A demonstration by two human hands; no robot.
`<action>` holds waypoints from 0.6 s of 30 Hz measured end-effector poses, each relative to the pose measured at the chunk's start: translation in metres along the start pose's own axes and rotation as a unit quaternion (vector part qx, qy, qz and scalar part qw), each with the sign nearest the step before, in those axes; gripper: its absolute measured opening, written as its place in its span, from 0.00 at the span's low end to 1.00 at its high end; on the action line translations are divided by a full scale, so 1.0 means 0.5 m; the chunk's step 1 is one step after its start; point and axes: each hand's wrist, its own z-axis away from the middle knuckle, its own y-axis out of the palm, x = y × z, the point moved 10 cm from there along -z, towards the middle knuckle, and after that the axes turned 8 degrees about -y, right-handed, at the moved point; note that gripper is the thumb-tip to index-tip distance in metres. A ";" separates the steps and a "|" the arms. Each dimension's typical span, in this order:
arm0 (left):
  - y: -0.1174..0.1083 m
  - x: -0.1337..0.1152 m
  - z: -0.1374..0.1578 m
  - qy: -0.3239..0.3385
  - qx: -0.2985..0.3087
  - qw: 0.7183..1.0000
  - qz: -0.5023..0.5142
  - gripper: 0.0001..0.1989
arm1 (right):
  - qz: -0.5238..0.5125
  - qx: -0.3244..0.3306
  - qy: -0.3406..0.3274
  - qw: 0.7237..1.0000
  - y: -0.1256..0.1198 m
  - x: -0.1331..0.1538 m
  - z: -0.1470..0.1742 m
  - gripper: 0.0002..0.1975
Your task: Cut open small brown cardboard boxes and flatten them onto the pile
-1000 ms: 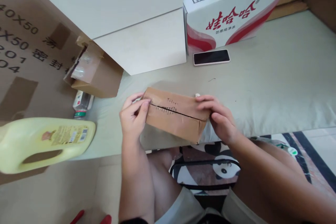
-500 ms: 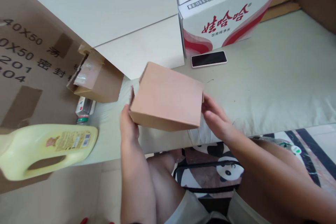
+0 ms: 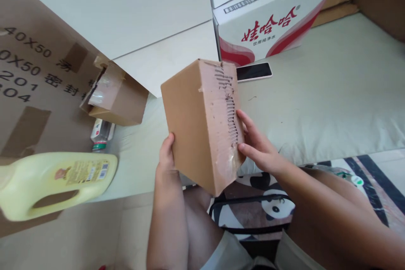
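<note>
A small brown cardboard box (image 3: 191, 122) is held tilted between my two hands, in the middle of the head view. One of its sides, facing right, carries clear tape and a line of dark slits. My left hand (image 3: 167, 154) grips the box's left edge, thumb on the near face and the other fingers hidden behind. On the right side, my right hand (image 3: 257, 143) holds the taped face by its edge, with fingers curled round it. Behind the box lies a phone (image 3: 255, 71), its left end covered by the box.
A white box with red lettering (image 3: 262, 33) stands at the back beside a white cabinet (image 3: 171, 55). To the left are a yellow jug (image 3: 88, 173), a small bottle (image 3: 100, 133), another cardboard box (image 3: 126, 101) and a large printed carton (image 3: 28, 80). A pale padded surface (image 3: 332, 93) runs underneath.
The cardboard box has been turned in my hands, so its taped, slit side now shows at the right. It also covers part of the phone. My left hand has shifted slightly right.
</note>
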 end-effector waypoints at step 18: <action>-0.011 -0.079 -0.018 0.116 -0.070 0.990 0.034 0.23 | 0.513 0.143 0.166 0.830 -0.106 -0.098 0.005 0.24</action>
